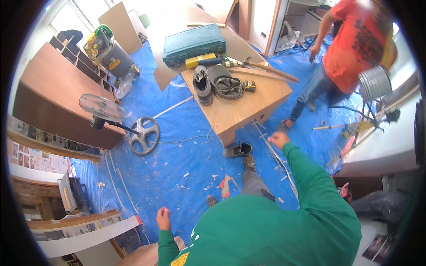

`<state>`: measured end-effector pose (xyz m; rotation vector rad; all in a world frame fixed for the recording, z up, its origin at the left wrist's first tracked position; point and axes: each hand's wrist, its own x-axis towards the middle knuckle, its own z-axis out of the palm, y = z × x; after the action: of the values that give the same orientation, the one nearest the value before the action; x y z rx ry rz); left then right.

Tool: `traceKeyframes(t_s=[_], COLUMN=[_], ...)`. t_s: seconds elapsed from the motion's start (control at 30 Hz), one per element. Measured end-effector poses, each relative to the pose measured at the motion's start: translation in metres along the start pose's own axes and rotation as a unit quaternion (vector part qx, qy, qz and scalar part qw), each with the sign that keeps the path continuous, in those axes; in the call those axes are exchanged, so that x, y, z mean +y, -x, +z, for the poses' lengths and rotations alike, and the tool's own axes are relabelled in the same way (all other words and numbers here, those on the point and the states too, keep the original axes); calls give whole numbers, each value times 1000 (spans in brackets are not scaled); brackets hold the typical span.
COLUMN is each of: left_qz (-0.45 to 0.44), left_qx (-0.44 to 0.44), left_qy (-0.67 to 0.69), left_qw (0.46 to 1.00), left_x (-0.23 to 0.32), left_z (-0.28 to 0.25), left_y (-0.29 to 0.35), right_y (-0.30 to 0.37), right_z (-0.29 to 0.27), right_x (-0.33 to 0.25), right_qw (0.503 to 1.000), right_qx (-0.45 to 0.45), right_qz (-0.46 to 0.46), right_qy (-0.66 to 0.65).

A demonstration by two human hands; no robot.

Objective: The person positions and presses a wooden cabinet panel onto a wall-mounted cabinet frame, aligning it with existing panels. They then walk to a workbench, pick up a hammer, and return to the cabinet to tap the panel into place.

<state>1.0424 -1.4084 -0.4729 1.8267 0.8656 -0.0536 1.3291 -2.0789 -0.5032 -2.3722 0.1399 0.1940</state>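
My right hand [279,139] is stretched forward over the blue sheet, fingers curled in with nothing showing in them. Low on the left, my left hand [163,218] hangs loosely closed and touches nothing. The plywood worktable [248,108] stands ahead, its near edge close to my right hand. On it lie a teal tool case [194,44], a grey cap [226,82], a pair of shoes [203,90], a tape measure [249,86], a yellow-and-blue tool [203,60] and wooden strips [270,71]. A dark shoe [235,150] sits on the floor beside my front foot [249,162].
A person in an orange shirt [353,44] walks at the right, near a drum-shaped metal work light [375,84] on a stand. A pedestal fan [144,135] and an air compressor [116,60] stand left. Blue sheeting [177,177] covers the floor, with a cord and scraps.
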Motion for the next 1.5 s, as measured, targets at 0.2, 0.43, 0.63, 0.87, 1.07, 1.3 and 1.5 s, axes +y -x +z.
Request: traceKeyframes(t_s=[0.2,0.43,0.63,0.87,1.07,1.3,1.5], left_qz=[-187,-341,-314,-189,29,252,250], left_qx=[-135,-154,-110,-14,-97,-146,-158], left_qy=[-372,-299,-270,-166,-169,-80,-64], left_qw=[899,878,904,968,980,953,953], left_x=[-71,19,76,80,181,296,343], left_z=[71,107,115,149,212,310,284], left_y=[153,190,166,70,-73,-268,-305], right_y=[-319,-441,-428,-406,-374,-350,-336], right_z=[-104,-158,-164,-194,-232,-196,-147], right_x=[22,80,68,30,-23,-19,11], right_qw=[973,950,943,953,955,929,940], right_qx=[176,25,-86,-105,-93,-55,21], right_qz=[20,205,124,55,52,129,165], right_qy=[149,234,296,280,278,344,297])
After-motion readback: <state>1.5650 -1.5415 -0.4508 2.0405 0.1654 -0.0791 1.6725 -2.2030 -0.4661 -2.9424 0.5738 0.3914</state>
